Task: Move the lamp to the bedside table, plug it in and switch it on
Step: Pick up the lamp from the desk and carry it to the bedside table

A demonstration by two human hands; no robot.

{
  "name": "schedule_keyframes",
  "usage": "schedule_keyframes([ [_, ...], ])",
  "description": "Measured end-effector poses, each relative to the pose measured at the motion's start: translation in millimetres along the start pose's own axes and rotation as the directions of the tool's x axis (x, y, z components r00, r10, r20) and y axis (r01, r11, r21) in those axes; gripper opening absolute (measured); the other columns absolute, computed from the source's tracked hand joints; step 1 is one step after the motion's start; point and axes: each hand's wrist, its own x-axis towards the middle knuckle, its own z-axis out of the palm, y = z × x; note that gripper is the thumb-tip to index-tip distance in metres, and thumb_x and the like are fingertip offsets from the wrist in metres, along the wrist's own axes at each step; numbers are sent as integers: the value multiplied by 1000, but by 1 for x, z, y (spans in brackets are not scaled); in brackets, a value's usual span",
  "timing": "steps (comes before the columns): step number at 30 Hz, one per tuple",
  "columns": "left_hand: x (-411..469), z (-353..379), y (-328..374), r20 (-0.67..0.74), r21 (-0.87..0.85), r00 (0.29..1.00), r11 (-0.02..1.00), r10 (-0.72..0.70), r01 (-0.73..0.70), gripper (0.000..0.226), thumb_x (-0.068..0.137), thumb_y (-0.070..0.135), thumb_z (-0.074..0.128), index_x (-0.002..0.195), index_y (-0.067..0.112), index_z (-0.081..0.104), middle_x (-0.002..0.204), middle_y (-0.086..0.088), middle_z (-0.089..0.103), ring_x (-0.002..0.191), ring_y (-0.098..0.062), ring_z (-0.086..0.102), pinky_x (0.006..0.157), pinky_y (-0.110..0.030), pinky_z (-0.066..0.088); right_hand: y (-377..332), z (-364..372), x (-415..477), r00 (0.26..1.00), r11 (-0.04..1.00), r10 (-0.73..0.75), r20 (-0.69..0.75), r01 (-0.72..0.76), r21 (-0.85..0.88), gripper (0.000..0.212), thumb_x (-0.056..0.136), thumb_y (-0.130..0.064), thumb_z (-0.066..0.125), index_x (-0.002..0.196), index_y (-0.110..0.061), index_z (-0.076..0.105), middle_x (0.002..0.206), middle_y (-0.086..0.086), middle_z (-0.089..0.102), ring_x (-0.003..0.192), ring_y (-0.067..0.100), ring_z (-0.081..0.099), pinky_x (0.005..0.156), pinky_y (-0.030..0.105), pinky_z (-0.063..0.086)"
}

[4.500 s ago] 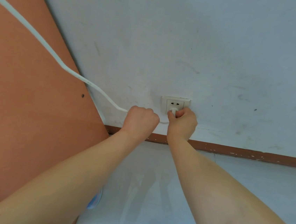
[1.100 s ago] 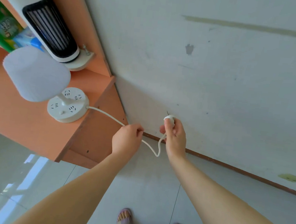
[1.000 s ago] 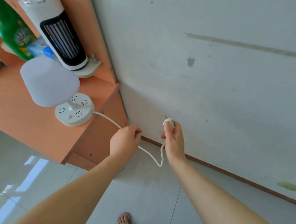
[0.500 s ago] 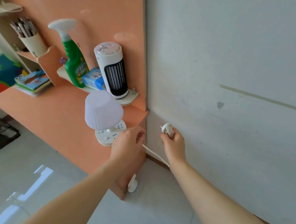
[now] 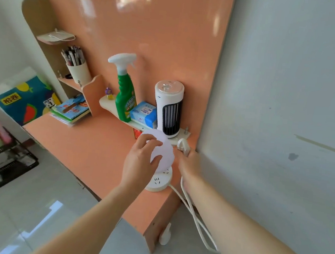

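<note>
A small white lamp (image 5: 165, 153) with a round ribbed shade stands on the orange desk (image 5: 90, 145), near its right end. Its round white base (image 5: 157, 182) has socket holes in the top. My left hand (image 5: 141, 161) reaches onto the shade, fingers spread around it. My right hand (image 5: 189, 164) holds the white plug (image 5: 183, 146) just right of the shade, near the wall. The white cord (image 5: 192, 214) runs from the base and loops down beside the desk's end.
On a low shelf behind the lamp stand a white tower fan (image 5: 168, 110), a green spray bottle (image 5: 123, 93) and a blue tissue pack (image 5: 144, 114). Books (image 5: 70, 110) and a pen cup (image 5: 78, 70) sit further left. A black rack (image 5: 0, 159) stands on the floor at left.
The plug came out of the wall socket. I stood up; my left hand let go of the cord and went onto the lamp shade. My right hand brought the plug up beside the lamp.
</note>
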Motion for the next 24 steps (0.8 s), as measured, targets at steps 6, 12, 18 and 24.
schedule_keyframes([
  [6,19,-8,-29,-62,-94,975,974,-212,206,43,81,18,73,122,12,61,121,-4,54,100,-23,60,82,-31,51,-2,26,10,999,999,45,-13,-45,19,28,75,-35,73,92,-16,62,87,0,65,86,19,62,81,36,50],
  [12,30,-5,-47,213,-207,845,822,-491,530,56,91,41,57,138,13,48,136,-10,48,122,-25,50,103,-38,42,-3,47,12,993,996,90,-77,-89,21,33,67,-39,79,88,-18,63,90,2,68,87,21,65,75,31,50],
  [18,30,-3,-45,405,-450,730,574,-551,684,53,89,41,57,136,23,41,135,-7,49,116,-26,52,89,-44,49,0,48,10,991,994,105,-84,-102,45,50,63,-34,83,102,-10,65,102,10,71,94,28,68,85,44,57],
  [24,28,0,-24,432,-491,733,544,-525,680,51,85,36,65,130,21,46,130,-10,52,114,-29,57,92,-52,53,1,26,-4,983,997,54,-174,-42,70,37,66,-33,82,93,-19,60,93,1,66,79,15,64,65,29,53],
])
